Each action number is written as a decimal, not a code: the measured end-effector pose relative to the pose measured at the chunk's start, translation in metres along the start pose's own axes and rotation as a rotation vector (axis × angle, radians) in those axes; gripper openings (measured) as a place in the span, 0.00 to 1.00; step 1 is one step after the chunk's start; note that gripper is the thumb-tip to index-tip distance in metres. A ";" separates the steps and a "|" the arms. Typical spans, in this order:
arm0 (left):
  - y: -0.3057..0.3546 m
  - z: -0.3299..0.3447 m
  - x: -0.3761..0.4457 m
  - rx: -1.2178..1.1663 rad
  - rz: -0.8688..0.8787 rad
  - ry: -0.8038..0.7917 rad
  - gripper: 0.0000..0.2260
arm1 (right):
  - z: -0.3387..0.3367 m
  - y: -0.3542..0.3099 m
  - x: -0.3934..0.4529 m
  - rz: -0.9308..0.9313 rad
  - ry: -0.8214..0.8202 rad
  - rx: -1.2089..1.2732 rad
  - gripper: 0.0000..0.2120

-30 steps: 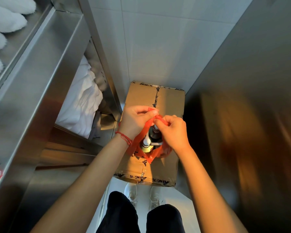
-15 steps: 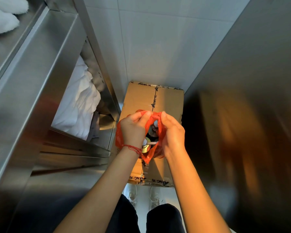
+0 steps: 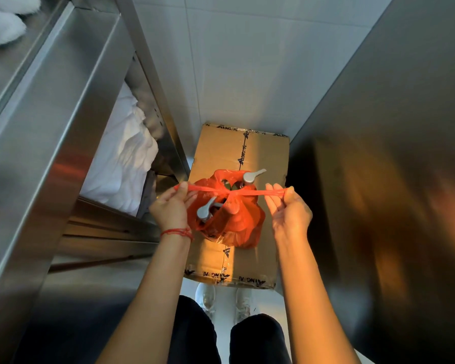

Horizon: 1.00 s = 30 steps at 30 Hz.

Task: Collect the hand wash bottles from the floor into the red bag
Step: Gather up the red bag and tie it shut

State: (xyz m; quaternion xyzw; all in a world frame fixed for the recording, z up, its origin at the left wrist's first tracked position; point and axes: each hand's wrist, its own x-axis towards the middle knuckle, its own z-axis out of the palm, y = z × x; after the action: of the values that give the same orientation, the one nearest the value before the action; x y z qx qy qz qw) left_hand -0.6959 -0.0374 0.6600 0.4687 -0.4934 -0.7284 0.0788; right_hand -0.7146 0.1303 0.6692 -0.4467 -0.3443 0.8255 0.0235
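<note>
At nine o'clock a steel shelf unit (image 3: 63, 143) runs up my left side, with white linen (image 3: 121, 164) bundled on its lower shelf. My left hand (image 3: 170, 208) is next, a red thread (image 3: 176, 232) around its wrist; its fingers (image 3: 180, 187) pinch the end of one red bag handle (image 3: 202, 189), drawn out taut toward nine o'clock. At the centre sits the red bag (image 3: 234, 222), resting on a taped cardboard box (image 3: 221, 151) that stands on the floor against the white tiled wall (image 3: 247, 61) at twelve o'clock. The two handles cross in a knot (image 3: 230, 193) over the bag's mouth. Two hand wash bottles are inside: one grey pump head (image 3: 205, 210) pokes out at the bag's seven o'clock side, another pump head (image 3: 252, 176) at its one o'clock. The other handle (image 3: 263, 193) stretches toward three o'clock into my right hand (image 3: 289, 214), whose thumb and forefinger pinch its end while the remaining fingers are spread loosely. A steel panel (image 3: 378, 179) fills three o'clock. At six o'clock are my dark trousers (image 3: 195, 337) and white shoes (image 3: 206, 295).
</note>
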 end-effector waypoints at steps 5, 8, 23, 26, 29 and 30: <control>0.004 0.000 0.000 -0.022 0.030 -0.033 0.05 | 0.002 -0.001 -0.005 -0.055 -0.009 -0.041 0.09; 0.011 0.000 -0.004 0.108 0.180 -0.161 0.02 | -0.001 -0.005 -0.012 -0.286 -0.228 -0.266 0.10; 0.030 0.036 -0.033 0.478 0.605 -0.676 0.08 | 0.036 -0.010 -0.037 -0.718 -0.638 -0.886 0.03; 0.032 0.040 -0.036 0.434 0.493 -0.673 0.08 | 0.036 -0.011 -0.035 -0.614 -0.634 -0.818 0.05; 0.034 0.043 -0.040 0.373 0.432 -0.646 0.08 | 0.023 -0.014 -0.030 -0.470 -0.658 -0.722 0.10; 0.036 0.043 -0.043 0.359 0.412 -0.647 0.08 | 0.016 -0.013 -0.029 -0.439 -0.687 -0.734 0.12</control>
State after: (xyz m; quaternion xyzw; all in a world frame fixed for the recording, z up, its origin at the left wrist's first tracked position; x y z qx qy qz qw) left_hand -0.7179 -0.0028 0.7177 0.1136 -0.6951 -0.7097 -0.0190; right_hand -0.7133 0.1215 0.7035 -0.0478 -0.6828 0.7251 -0.0760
